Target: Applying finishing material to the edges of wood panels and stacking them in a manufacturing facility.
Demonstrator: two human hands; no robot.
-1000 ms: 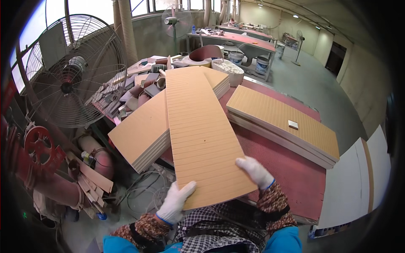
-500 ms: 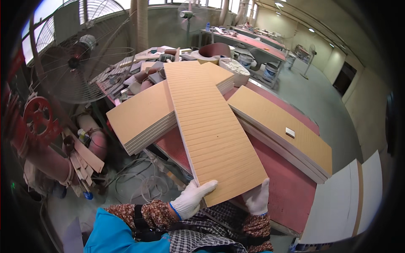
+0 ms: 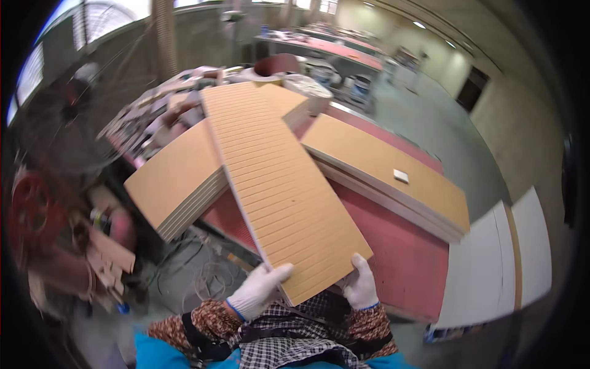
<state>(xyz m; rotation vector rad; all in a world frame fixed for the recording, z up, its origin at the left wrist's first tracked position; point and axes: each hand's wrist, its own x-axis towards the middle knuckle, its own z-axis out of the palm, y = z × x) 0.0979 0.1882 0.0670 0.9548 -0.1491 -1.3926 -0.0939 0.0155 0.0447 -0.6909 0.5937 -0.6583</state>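
A long tan board (image 3: 278, 187) scored with many crosswise grooves slants away from me, its far end over a stack of plain tan boards (image 3: 178, 178). My left hand (image 3: 255, 294), in a white knit glove, is closed on the near left corner, thumb on the top face and fingers hidden below. At the near right corner my right hand (image 3: 361, 284), also gloved, grips the edge with its thumb up beside the rim. The board's underside is out of sight.
Another board stack (image 3: 387, 169) lies to the right on the red-topped table (image 3: 405, 264), with a small white block (image 3: 401, 176) on it. White panels (image 3: 491, 264) lean at far right. Offcuts (image 3: 166, 123) are heaped behind; a red handwheel (image 3: 35, 200) and large fan (image 3: 70, 114) stand left.
The whole view has shifted, so the table and stacks appear further left. My right hand has come up against the board's right corner, its thumb now showing at the edge. The left keeps its hold.
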